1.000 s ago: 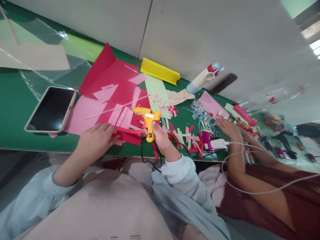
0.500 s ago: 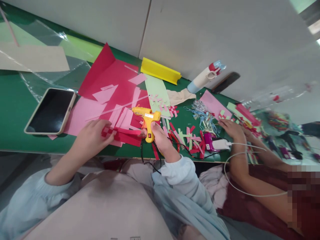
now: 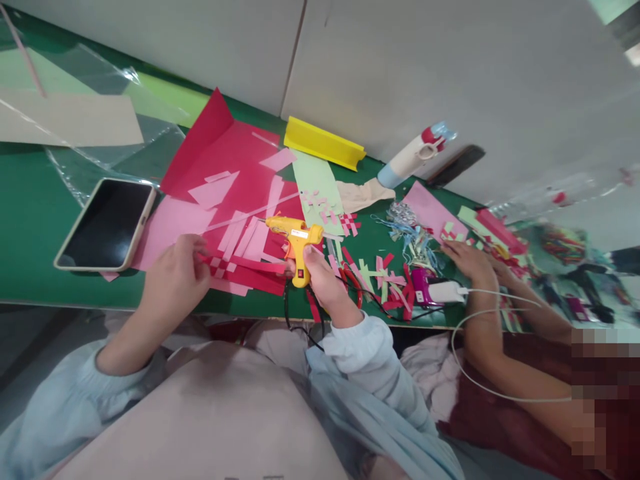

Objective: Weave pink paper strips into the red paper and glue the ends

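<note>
A yellow glue gun (image 3: 295, 235) is in my right hand (image 3: 324, 277), its nozzle pointing left over the paper. The end of a red paper strip (image 3: 260, 266) reaches the fingers of that same hand. My left hand (image 3: 175, 277) has its fingers curled at the left end of the red strip, beside a red-and-pink woven paper piece (image 3: 223, 267). Its fingertips are partly hidden, so the exact hold is unclear. Beneath lie several pink paper strips (image 3: 233, 233) on a large red paper sheet (image 3: 245, 153).
A phone (image 3: 106, 223) lies left of my left hand. At the back are a yellow channel-shaped piece (image 3: 324, 143) and a white bottle (image 3: 410, 160). Cut paper strips (image 3: 385, 280) and a purple device with a white plug (image 3: 425, 288) lie to the right, near a co-worker's hands (image 3: 470, 260).
My left hand has drawn back to the left, uncovering more of the woven red-and-pink piece. My right hand keeps the glue gun in nearly the same place.
</note>
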Tool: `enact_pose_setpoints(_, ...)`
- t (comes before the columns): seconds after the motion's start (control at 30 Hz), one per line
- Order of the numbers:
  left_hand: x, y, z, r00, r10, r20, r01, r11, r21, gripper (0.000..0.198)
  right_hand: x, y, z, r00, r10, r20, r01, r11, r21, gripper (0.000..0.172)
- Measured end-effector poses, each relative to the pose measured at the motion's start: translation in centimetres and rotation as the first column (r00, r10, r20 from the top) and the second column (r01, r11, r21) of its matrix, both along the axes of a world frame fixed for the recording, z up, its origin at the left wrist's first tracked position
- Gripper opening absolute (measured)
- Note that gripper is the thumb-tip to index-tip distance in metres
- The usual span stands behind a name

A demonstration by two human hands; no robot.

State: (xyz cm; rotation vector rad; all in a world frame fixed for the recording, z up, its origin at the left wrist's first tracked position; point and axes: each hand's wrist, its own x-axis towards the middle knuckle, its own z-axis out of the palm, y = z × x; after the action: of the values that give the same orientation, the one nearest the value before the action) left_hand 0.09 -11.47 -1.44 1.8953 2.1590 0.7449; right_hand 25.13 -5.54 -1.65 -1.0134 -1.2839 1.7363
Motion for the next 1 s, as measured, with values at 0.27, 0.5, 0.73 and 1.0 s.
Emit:
enact_pose_setpoints(0.27,-1.2,-0.3,-0.5,0.999,0.008,-0.052,-0.009,1.0,-0.015,0.042,0.1,0.1,-0.2,1.0,0.0,0.031,-0.001,1.0,0.02,0.051)
enact_pose_setpoints(0.5,-1.7,-0.3,-0.2,0.999,0.013,-0.035,-0.014,1.0,-0.025,0.044,0.2,-0.1,0.0,0.999,-0.009,0.042,0.009,1.0,-0.009,0.049)
enact_pose_setpoints(0.73,-2.2,-0.2,-0.2,1.0,-0.018,-0.016,0.018,1.0,-0.009,0.044,0.1,-0.2,0.3,0.998,-0.025,0.057,0.025,1.0,-0.009,0.05)
enact_pose_setpoints(1.0,-2.0,-0.1,0.3,0.999,-0.04,0.027,0.041,0.998,-0.036,0.046,-0.1,-0.2,0.3,1.0,-0.02,0.019,0.021,0.999,-0.029,0.05)
